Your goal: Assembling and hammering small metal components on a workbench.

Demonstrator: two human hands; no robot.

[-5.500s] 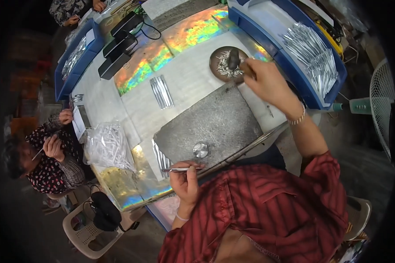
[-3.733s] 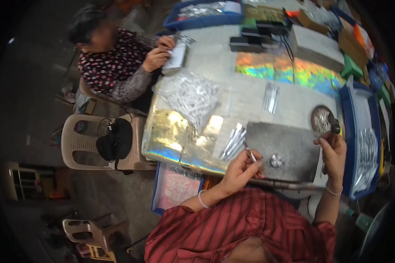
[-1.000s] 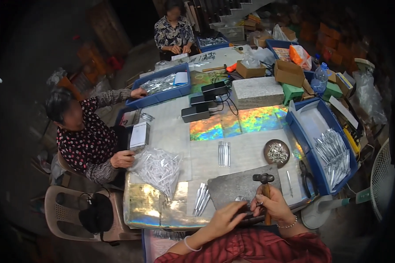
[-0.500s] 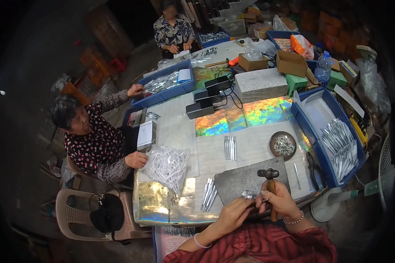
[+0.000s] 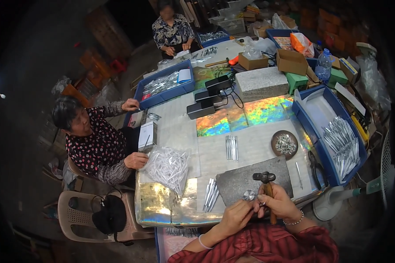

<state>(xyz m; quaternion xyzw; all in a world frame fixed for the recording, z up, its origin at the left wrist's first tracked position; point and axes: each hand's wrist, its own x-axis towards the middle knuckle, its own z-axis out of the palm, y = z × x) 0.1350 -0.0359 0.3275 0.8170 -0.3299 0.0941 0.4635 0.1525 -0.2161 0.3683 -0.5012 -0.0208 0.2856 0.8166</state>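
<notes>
My right hand [image 5: 281,205] is closed round the wooden handle of a hammer [image 5: 265,177], whose dark head points up over a grey stone slab [image 5: 259,177]. The fingertips of my left hand [image 5: 237,218] are pinched together and meet the right fingertips; whatever lies between them is too small to make out. A small round shiny metal piece [image 5: 249,195] sits at the slab's near edge, just beyond my left fingers. Slim silver metal strips [image 5: 211,195] lie left of the slab, and another row of strips [image 5: 231,148] lies beyond it.
A brown bowl [image 5: 284,144] of small metal parts stands right of the slab, near pliers [image 5: 314,170] and a blue bin [image 5: 329,131] of silver strips. At left, a co-worker [image 5: 98,142] sits by a bag of white pieces [image 5: 167,168]. Another person [image 5: 173,33] works at the far end.
The co-worker's farther hand has drawn back from the blue tray with a small piece, and a thin strip now shows at their nearer hand. My hammer head has tilted slightly left.
</notes>
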